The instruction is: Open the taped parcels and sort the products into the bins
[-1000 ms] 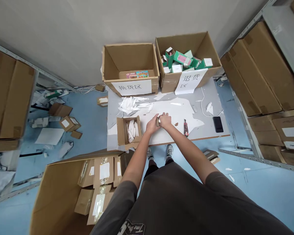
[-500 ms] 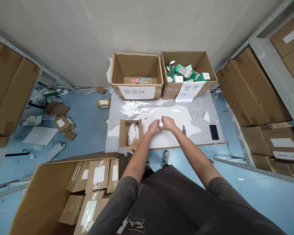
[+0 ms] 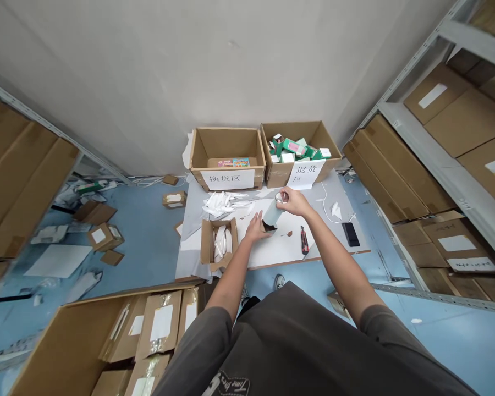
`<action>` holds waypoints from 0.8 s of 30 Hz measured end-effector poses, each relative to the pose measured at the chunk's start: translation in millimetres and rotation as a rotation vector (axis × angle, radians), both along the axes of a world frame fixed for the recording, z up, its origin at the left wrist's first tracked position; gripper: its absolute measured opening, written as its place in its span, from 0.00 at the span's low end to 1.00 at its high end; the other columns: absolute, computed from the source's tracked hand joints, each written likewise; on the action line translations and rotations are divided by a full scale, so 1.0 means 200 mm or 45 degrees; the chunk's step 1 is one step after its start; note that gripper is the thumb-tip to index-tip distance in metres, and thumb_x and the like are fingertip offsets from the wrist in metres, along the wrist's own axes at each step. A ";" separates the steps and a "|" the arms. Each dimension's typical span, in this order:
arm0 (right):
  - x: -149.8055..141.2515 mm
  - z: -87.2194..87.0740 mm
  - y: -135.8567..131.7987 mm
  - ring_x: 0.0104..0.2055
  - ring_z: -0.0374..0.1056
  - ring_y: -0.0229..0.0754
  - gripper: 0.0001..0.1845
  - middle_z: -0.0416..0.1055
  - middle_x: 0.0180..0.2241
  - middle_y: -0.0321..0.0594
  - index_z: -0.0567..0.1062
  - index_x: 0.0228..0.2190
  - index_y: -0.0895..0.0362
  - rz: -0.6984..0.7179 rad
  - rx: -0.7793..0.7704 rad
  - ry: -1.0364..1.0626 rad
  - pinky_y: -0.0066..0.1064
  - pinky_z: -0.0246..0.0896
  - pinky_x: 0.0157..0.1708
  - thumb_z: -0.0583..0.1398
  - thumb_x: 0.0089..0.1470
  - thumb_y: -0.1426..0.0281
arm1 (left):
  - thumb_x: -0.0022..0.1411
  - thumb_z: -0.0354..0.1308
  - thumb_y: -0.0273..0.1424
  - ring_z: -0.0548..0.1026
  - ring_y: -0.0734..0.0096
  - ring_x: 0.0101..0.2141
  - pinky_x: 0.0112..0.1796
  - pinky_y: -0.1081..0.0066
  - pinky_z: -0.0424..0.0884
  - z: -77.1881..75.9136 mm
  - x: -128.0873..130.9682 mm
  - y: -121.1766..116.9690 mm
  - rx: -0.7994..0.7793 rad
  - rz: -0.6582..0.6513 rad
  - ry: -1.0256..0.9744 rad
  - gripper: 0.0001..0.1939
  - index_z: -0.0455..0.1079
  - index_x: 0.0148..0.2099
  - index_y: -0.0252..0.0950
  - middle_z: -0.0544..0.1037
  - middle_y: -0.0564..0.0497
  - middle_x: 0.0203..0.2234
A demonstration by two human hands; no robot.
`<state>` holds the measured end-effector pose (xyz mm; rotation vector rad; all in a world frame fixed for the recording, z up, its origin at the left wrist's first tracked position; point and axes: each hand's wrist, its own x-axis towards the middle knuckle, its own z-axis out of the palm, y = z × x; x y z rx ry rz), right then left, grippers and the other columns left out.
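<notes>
Storeroom: grey wall [image 3: 169, 71] fills the top of frame, blue floor [image 3: 144, 236] below, work table [image 3: 336, 192] mid-frame. Tumbler [image 3: 273, 213], pale blue-grey w/ silvery rim & dark btm, is at ctr frame over the table, tilted, held btwn both hands. R hand [image 3: 293, 202] is closed on it at the rim end, fingers drawn in; L hand [image 3: 256, 226] cups the dark lower end. Can't tell if btm touches the table.

Near it, toward R of frame, a red-&-black box cutter [image 3: 304, 240] lies on the table; to L, small open carton [image 3: 206, 245] w/ white wrapping [image 3: 221, 242] inside. Above that carton, heap of crumpled white paper [image 3: 220, 203]. Black phone [image 3: 350, 234] at table's R end.

Table's far edge: 2 open cardboard boxes w/ Chinese signs. L box [image 3: 226, 141] has small pink & blue packs; R box [image 3: 274, 175] has green-&-white packs [image 3: 299, 147]. Lower L of frame: big carton [image 3: 66, 341] of taped, labelled parcels [image 3: 159, 322]. Shelf cartons [image 3: 396, 170] along R side.
</notes>
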<state>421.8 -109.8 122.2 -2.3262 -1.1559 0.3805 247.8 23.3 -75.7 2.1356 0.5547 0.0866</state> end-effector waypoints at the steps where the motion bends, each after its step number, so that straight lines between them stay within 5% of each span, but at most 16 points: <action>1: 0.01 0.04 0.00 0.33 0.69 0.43 0.16 0.75 0.33 0.34 0.77 0.40 0.53 0.004 0.032 0.001 0.31 0.58 0.34 0.67 0.49 0.62 | 0.39 0.84 0.44 0.58 0.39 0.74 0.68 0.48 0.62 0.06 -0.02 0.00 -0.005 0.004 -0.045 0.71 0.50 0.79 0.39 0.57 0.30 0.76; 3: 0.03 0.12 0.01 0.33 0.68 0.43 0.15 0.75 0.32 0.34 0.78 0.40 0.53 0.014 0.099 0.018 0.31 0.59 0.34 0.67 0.49 0.61 | 0.44 0.82 0.43 0.54 0.42 0.76 0.70 0.49 0.58 0.18 -0.04 -0.02 -0.027 0.011 -0.175 0.70 0.47 0.80 0.41 0.53 0.33 0.77; 6: 0.04 0.21 0.04 0.35 0.71 0.44 0.16 0.77 0.33 0.35 0.80 0.40 0.54 0.043 0.228 0.092 0.32 0.63 0.36 0.68 0.50 0.61 | 0.58 0.74 0.41 0.67 0.49 0.70 0.66 0.54 0.67 0.36 -0.07 -0.07 -0.160 0.044 -0.366 0.53 0.52 0.78 0.43 0.63 0.38 0.74; 11: 0.01 0.30 0.05 0.48 0.76 0.51 0.30 0.81 0.46 0.41 0.80 0.53 0.53 0.041 0.587 0.342 0.41 0.71 0.50 0.71 0.51 0.56 | 0.60 0.72 0.43 0.78 0.56 0.58 0.57 0.60 0.75 0.55 -0.08 -0.13 -0.365 0.068 -0.478 0.40 0.61 0.69 0.40 0.75 0.39 0.62; 17: -0.14 0.12 -0.03 0.54 0.76 0.54 0.46 0.81 0.49 0.46 0.73 0.59 0.52 0.144 0.739 0.952 0.46 0.74 0.54 0.76 0.43 0.49 | 0.61 0.72 0.48 0.80 0.57 0.55 0.54 0.61 0.78 0.63 -0.11 -0.15 -0.361 0.122 -0.463 0.39 0.61 0.68 0.41 0.77 0.40 0.60; 24: -0.26 -0.04 -0.02 0.54 0.76 0.55 0.41 0.81 0.50 0.45 0.75 0.52 0.51 -0.033 0.875 1.062 0.46 0.74 0.55 0.77 0.40 0.49 | 0.54 0.76 0.50 0.79 0.56 0.53 0.53 0.59 0.77 0.62 -0.11 -0.20 -0.620 0.152 -0.568 0.45 0.63 0.66 0.40 0.77 0.41 0.57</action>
